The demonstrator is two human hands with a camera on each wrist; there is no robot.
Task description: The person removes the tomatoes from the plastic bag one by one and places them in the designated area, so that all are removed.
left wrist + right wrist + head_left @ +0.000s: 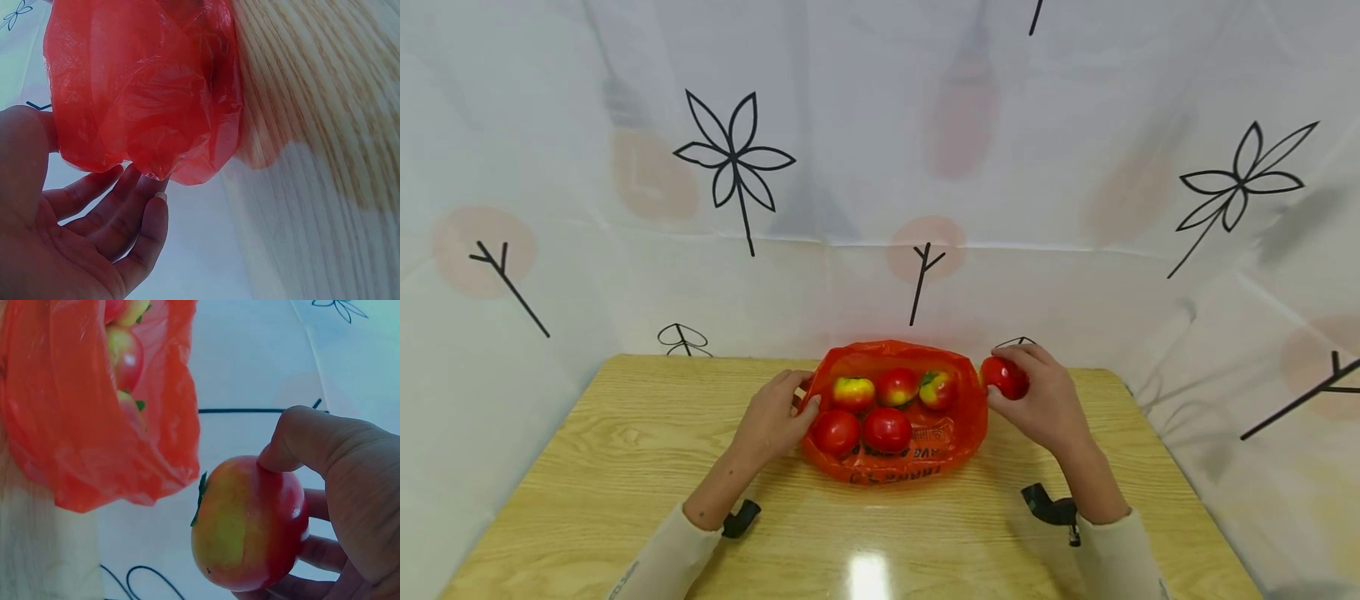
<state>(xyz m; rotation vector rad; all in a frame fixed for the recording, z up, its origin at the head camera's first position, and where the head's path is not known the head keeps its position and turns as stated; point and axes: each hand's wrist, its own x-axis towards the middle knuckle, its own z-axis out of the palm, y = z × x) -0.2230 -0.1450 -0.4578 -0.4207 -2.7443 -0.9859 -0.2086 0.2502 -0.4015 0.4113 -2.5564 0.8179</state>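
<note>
A red plastic bag sits on the table with its mouth spread wide, and several red-and-yellow tomatoes lie inside. At its left rim my left hand pinches the plastic between thumb and fingers; the left wrist view shows those fingers under the crinkled bag. Just off the bag's right side, my right hand holds one more tomato. Seen from the right wrist, this tomato is yellow on one side, red on the other, with a green calyx turned toward the bag.
The wood-grain table reaches back to a white cloth backdrop printed with flowers and twigs. Dark fittings are visible by the left wrist and the right wrist. A bright reflection lies near the table's front.
</note>
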